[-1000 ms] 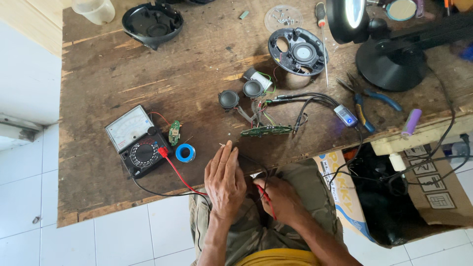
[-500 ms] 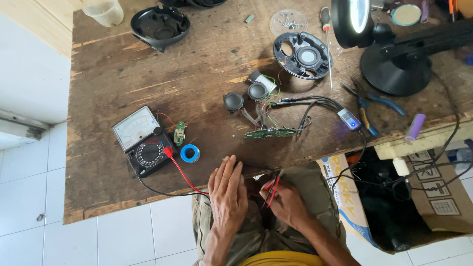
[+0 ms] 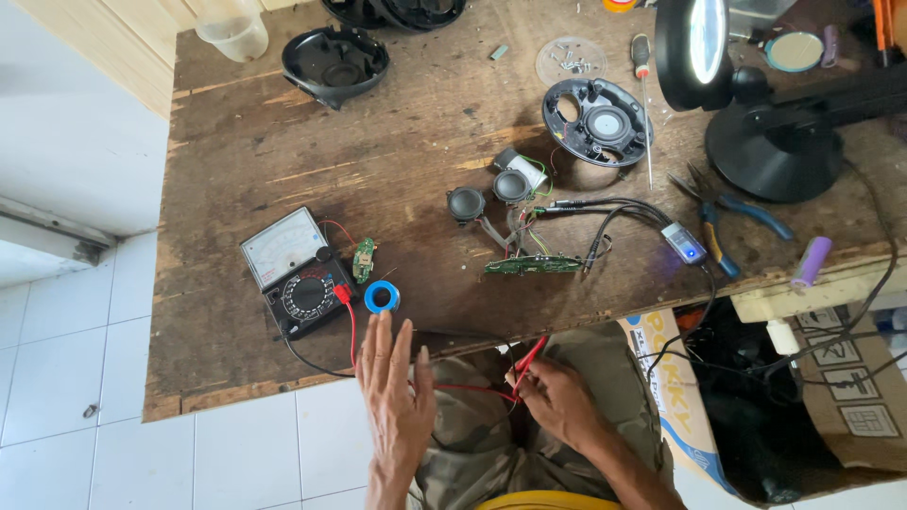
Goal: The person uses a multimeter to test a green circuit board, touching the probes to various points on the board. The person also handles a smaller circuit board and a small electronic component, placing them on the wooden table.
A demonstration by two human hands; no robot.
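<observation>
Two hands work at the table's near edge: the right hand (image 3: 557,401) pinches a red probe (image 3: 529,364) over the lap. Fingers spread flat, the left hand (image 3: 395,392) hovers empty just below the blue tape roll (image 3: 382,297), beside the multimeter (image 3: 295,274).

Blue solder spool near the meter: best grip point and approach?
Judging by its pose, take the blue spool by its outer rim, coming straight down from above. It lies flat on the wooden table with its hole facing up. Fingers go across the left and right edges; the red lead crowds the left, and the left hand is nearest.
</observation>
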